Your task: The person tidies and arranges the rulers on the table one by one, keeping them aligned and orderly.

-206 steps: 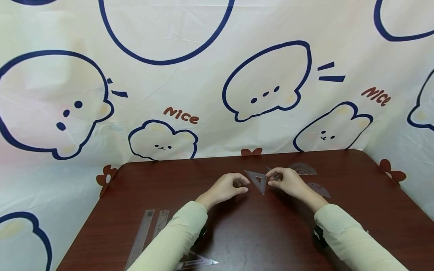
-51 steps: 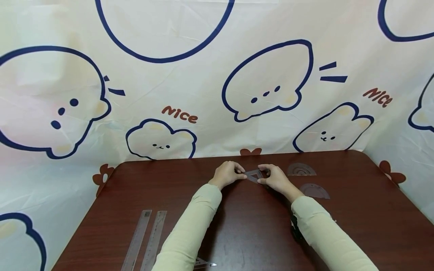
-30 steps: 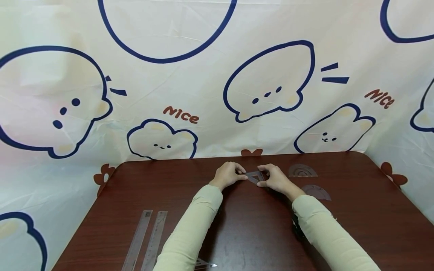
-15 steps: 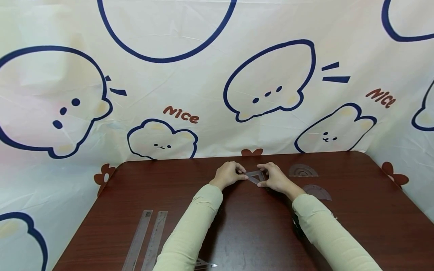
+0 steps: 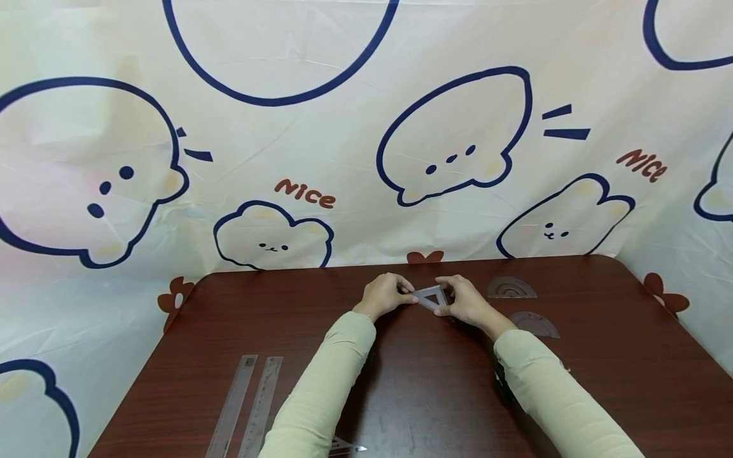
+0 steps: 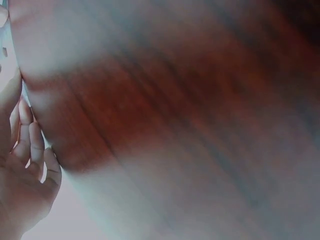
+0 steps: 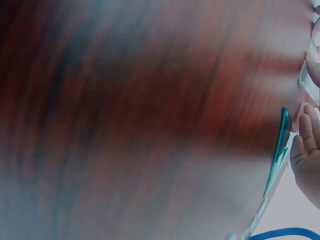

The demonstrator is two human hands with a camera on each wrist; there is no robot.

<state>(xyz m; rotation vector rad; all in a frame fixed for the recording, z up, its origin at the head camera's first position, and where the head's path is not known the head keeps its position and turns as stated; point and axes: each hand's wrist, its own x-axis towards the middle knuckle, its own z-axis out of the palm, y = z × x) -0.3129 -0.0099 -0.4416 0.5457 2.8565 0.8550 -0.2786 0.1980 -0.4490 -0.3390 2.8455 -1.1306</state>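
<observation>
A clear plastic set square (image 5: pixel 423 293) sits close to the far edge of the dark wood-grain surface (image 5: pixel 435 388), held between a person's two hands. Take the set square as the middle of a clock, with twelve at the far edge.

At nine, the left hand (image 5: pixel 385 296) pinches the pointed corner, thumb and index finger closed on the plastic. At three, the right hand (image 5: pixel 466 299) holds the opposite side with its fingers moderately spread, the index at the upper corner and the thumb at the lower one. Whether the set square lies flat or is slightly raised, I cannot tell.

Beyond the right hand, a protractor with arched cut-outs (image 5: pixel 511 288) rests at three, and a plainer protractor (image 5: pixel 535 324) at about half past three. Toward eight lie two transparent straight rulers, the outer ruler (image 5: pixel 231 407) and the inner ruler (image 5: pixel 262 401), side by side but apart. At seven, the tip of a second set square (image 5: pixel 349 444) shows past the left sleeve (image 5: pixel 321 388).

A pale cartoon-printed cloth (image 5: pixel 338 152) hangs behind the surface.
</observation>
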